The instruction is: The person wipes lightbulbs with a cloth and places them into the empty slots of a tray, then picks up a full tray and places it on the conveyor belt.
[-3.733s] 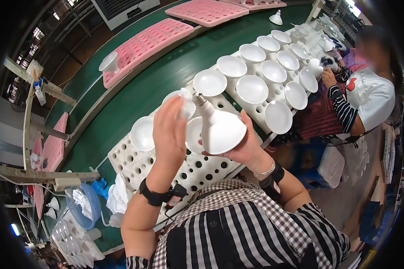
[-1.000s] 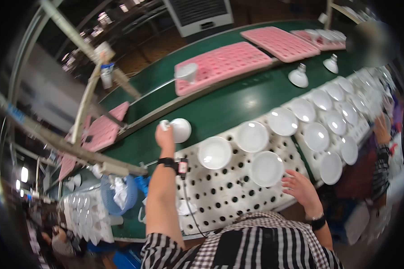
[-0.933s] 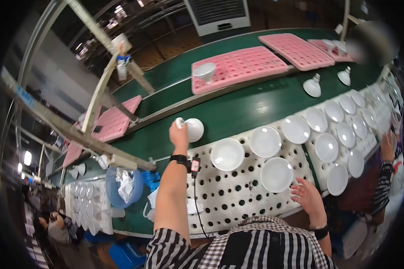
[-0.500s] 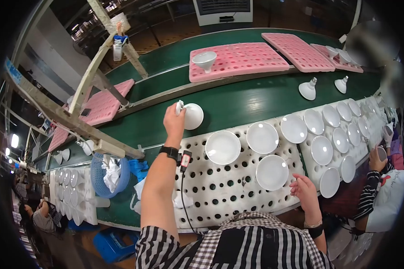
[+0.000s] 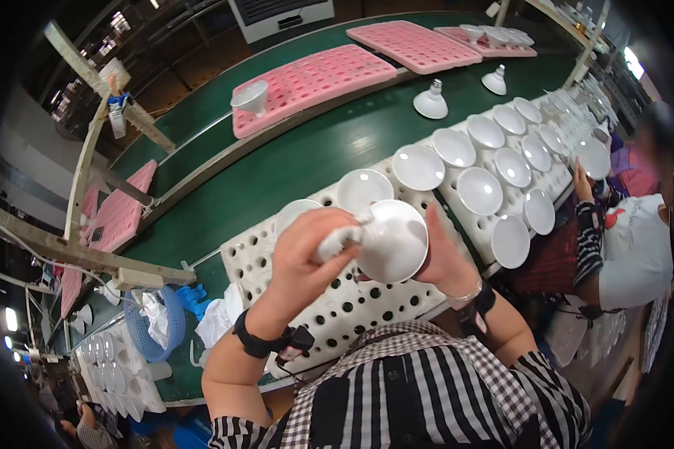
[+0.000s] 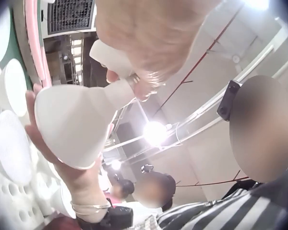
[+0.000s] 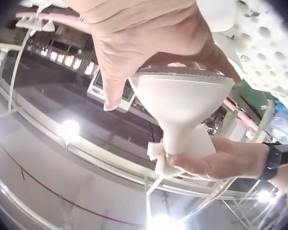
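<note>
The left hand (image 5: 298, 258) is reaching inward, its fingers clamping a white cloth (image 5: 338, 242) around the neck of a white, cone-shaped lamp (image 5: 398, 247). The right hand (image 5: 449, 260) is cupping the wide rim, thumb spread from the fingers, holding the lamp tilted above a white perforated foam tray (image 5: 368, 316).

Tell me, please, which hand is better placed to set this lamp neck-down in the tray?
Probably the right hand: it cups the lamp by its wide end; the left hand grips the neck.
</note>
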A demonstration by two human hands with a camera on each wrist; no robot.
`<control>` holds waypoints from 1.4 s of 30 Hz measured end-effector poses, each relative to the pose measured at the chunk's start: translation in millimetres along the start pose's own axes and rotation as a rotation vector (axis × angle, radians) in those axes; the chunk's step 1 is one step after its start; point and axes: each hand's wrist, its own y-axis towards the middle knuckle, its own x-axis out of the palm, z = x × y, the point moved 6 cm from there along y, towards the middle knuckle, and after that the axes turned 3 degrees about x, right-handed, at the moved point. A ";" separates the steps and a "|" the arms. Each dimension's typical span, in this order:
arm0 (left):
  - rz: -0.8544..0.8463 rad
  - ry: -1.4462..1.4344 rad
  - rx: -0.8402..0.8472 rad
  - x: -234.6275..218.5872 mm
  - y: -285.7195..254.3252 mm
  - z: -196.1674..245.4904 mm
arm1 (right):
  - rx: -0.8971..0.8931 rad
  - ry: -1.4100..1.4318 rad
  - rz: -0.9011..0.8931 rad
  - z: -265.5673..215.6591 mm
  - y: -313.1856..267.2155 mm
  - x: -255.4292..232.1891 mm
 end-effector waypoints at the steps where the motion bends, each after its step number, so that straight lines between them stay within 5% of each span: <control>1: -0.048 -0.041 -0.011 12.3 -2.9 3.2 | -0.024 0.042 -0.035 2.4 -0.5 -5.6; 5: -0.081 -0.055 0.022 32.7 -0.2 8.0 | -0.017 0.056 -0.011 16.1 -13.1 -25.0; 6: -0.095 -0.143 -0.144 35.3 -2.6 0.4 | -0.041 0.089 -0.023 15.4 -15.4 -24.4; 7: -0.100 -0.152 -0.139 37.7 -5.5 -0.4 | -0.065 0.120 -0.037 14.1 -17.0 -23.7; 9: 0.176 -0.461 -0.307 29.4 -6.0 -12.7 | -0.092 0.193 -0.063 10.8 -19.9 -26.1; 10: 0.089 -0.142 -0.075 25.9 1.5 2.7 | -0.104 0.237 -0.080 7.5 -21.9 -27.3; 11: 0.081 -0.147 -0.074 27.7 3.4 8.5 | -0.114 0.281 -0.097 4.6 -24.2 -28.3; 13: -0.163 0.450 0.347 49.1 -0.5 40.5 | -0.147 0.212 -0.079 -0.5 -30.0 -28.2; 15: -0.153 0.467 0.393 55.8 -0.3 40.4 | -0.169 0.220 -0.031 0.1 -33.0 -31.1; 18: -0.111 0.342 0.287 56.2 -2.0 10.1 | -0.124 0.285 -0.031 6.3 -32.0 -32.2; 20: -0.162 0.066 -0.085 63.4 -7.2 -22.8 | -0.163 0.232 -0.064 0.5 -34.6 -26.1; 32: 0.005 -0.166 -0.085 49.9 6.1 -10.5 | -0.187 0.239 -0.082 -2.3 -28.7 -42.2; 35: -0.130 -0.019 0.010 57.3 16.8 8.8 | -0.159 0.136 0.010 0.3 -23.9 -49.9; 37: -0.290 -0.069 -0.200 62.4 10.6 -8.0 | -0.154 0.138 -0.032 0.1 -25.3 -45.9; 39: -0.238 -0.042 -0.199 54.3 10.0 -21.5 | -0.080 0.152 0.086 4.5 -23.4 -48.6; 41: -0.022 -0.277 -0.478 30.9 1.4 -62.1 | -0.089 0.143 0.039 5.1 -18.7 -50.5; 42: 0.108 -0.355 -0.487 16.3 5.9 -74.2 | -0.052 0.106 -0.018 2.4 -22.3 -47.9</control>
